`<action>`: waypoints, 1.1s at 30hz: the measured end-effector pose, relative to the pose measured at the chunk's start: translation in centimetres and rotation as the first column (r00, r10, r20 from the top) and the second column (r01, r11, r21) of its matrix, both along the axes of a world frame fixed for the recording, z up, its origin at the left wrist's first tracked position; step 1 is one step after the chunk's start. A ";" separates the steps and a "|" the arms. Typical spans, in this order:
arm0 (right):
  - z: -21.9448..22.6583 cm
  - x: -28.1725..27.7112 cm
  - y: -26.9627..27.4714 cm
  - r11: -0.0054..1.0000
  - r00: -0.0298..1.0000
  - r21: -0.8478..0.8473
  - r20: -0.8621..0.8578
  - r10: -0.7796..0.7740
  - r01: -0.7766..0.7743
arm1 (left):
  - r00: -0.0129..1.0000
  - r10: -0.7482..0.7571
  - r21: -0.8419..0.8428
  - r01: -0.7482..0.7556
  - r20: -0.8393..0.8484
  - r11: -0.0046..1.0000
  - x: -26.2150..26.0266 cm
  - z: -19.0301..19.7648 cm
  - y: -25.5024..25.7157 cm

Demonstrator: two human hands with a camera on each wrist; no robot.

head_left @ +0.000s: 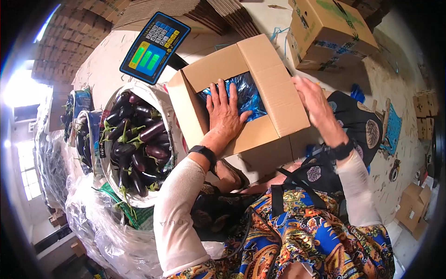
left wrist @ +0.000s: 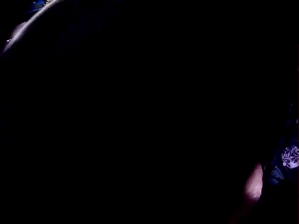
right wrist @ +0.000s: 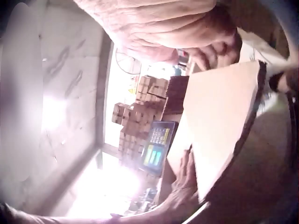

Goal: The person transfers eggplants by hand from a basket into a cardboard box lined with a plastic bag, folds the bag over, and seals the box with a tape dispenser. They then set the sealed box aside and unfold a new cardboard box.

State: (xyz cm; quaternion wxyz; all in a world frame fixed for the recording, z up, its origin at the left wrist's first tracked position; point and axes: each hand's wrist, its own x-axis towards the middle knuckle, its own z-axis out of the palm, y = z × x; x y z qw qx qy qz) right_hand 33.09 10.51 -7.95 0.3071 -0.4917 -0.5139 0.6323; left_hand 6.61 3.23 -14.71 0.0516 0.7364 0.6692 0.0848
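Note:
My left hand lies with fingers straight and spread inside an open cardboard box, pressing on shiny blue plastic film. What lies under the film is hidden. My right hand, slightly blurred, is just off the outer edge of the box's right flap. In the right wrist view, its loosely bent fingers show close by the raised cardboard flap. The left wrist view is almost wholly black.
A scale display stands behind the box. To the left is a white sack full of eggplants, with clear plastic wrap in front. A taped carton sits at the back right; stacked flattened cardboard is behind.

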 end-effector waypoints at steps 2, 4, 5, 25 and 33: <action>2.8 -3.0 -2.3 0.973 0.979 0.162 -0.152 -0.137 0.162 | 1.000 -0.001 0.004 0.001 0.015 1.000 -0.1 0.1 0.0; 4.6 -5.4 -3.5 0.876 0.964 0.461 0.265 0.012 -0.138 | 0.999 -0.022 0.030 0.021 0.036 0.999 -0.2 0.2 0.0; 4.0 -6.7 -3.4 0.825 0.971 0.548 0.240 0.000 -0.135 | 0.998 -0.043 -0.005 0.043 0.043 0.999 -0.3 0.5 0.0; -5.5 -12.4 4.6 0.520 0.804 0.689 0.594 -0.007 -0.504 | 0.662 0.087 0.010 -0.142 0.744 0.990 -7.3 8.5 1.9; -4.8 -12.2 4.0 0.561 0.706 0.580 0.708 0.012 -0.591 | 0.999 0.001 0.116 0.003 -0.037 0.993 -4.5 3.0 3.6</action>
